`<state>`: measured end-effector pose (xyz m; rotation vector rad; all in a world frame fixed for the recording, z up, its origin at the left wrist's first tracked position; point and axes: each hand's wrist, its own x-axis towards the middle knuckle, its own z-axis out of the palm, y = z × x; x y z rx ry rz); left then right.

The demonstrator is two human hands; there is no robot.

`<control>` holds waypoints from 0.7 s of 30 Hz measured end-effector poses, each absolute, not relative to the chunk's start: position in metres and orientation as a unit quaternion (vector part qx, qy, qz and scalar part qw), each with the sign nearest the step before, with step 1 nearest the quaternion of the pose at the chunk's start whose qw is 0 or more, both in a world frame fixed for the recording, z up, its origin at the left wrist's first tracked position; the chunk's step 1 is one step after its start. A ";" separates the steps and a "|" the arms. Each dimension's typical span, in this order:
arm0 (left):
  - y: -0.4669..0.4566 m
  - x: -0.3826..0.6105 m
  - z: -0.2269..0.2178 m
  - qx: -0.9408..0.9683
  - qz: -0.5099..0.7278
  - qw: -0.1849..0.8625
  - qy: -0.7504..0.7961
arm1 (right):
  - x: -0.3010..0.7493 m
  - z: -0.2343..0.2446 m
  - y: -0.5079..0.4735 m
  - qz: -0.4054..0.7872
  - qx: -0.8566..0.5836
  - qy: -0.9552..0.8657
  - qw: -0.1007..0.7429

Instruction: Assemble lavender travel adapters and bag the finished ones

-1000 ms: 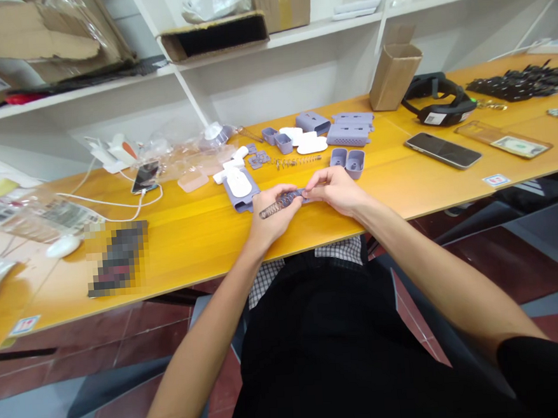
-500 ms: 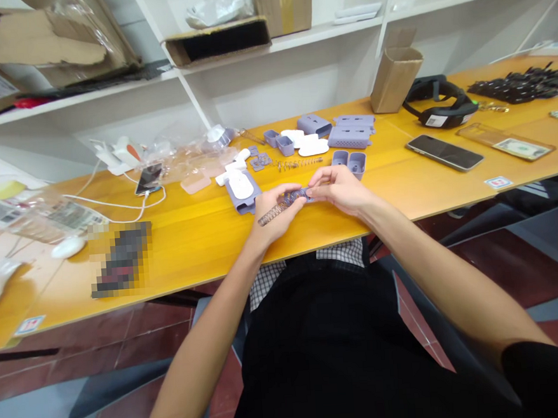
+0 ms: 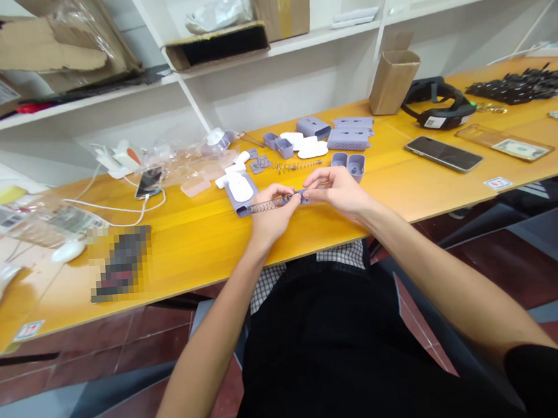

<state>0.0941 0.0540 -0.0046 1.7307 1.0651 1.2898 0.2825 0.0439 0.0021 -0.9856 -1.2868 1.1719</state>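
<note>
My left hand (image 3: 272, 214) is closed on a metal coil spring (image 3: 265, 205), whose free end sticks out to the left across the hand. My right hand (image 3: 338, 192) pinches a small purple plastic piece (image 3: 303, 196) at the spring's right end; fingers hide most of that piece. Both hands meet just above the table's front part. Left of them lies a purple housing (image 3: 240, 202) with a white oval part (image 3: 239, 187) on it. Beyond the hands are loose springs (image 3: 299, 165), flat purple pieces (image 3: 259, 164) and a pair of purple cups (image 3: 356, 165).
Further back on the wooden table (image 3: 190, 240) stand purple housings (image 3: 349, 138) and white oval caps (image 3: 313, 147). At right lie a phone (image 3: 444, 153), a headset (image 3: 444, 109) and a cardboard box (image 3: 394, 80). Plastic packaging (image 3: 193, 154) and a charging phone (image 3: 148, 182) occupy the left.
The spring in my left hand has swung from slanting down-left to nearly level. Both hands stay close together, with the fingers shifting slightly around the purple piece.
</note>
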 end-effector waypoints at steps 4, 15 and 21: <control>0.052 0.095 -0.005 0.623 0.496 0.428 0.427 | 0.280 0.000 0.044 0.494 -0.414 -0.543 0.538; 0.051 0.089 0.003 0.540 0.495 0.567 0.378 | 0.285 0.005 0.042 0.488 -0.423 -0.541 0.539; 0.051 0.088 0.001 0.562 0.483 0.557 0.375 | 0.286 0.005 0.044 0.497 -0.423 -0.539 0.532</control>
